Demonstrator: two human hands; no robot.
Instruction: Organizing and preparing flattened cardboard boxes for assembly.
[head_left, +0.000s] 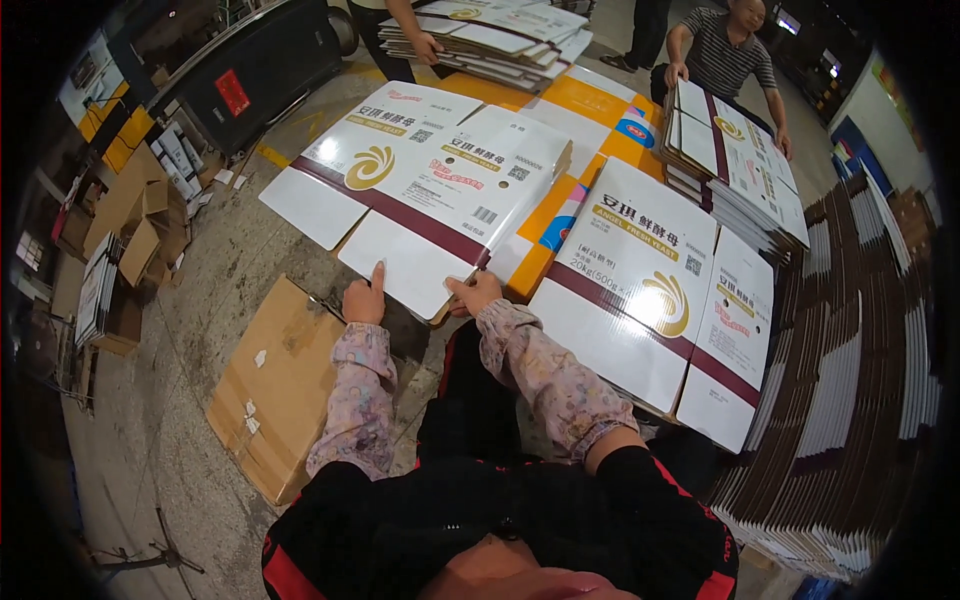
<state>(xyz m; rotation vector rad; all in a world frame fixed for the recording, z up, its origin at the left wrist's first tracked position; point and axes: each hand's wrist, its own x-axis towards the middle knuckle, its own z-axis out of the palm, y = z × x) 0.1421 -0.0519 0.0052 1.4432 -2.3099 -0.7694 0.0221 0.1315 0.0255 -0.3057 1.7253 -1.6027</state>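
A flattened white carton (400, 180) with a maroon band and gold swirl lies across the stack in front of me, its flaps toward me. My left hand (364, 299) is closed at the near edge of its middle flap, thumb lying over the white board and fingers curled. A thin dark thing beside those fingers is too small to make out. My right hand (474, 293) pinches the same flap's right corner, thumb on top and other fingers partly hidden. Right of it rests another flattened carton (640, 270) of the same print.
A brown cardboard sheet (275, 390) lies on the floor at left. Tall stacks of flattened cartons (840, 350) stand close on my right. Across the table, one person's hand (427, 48) touches a carton pile; another person (725, 50) holds a carton stack. A black machine (250, 75) stands far left.
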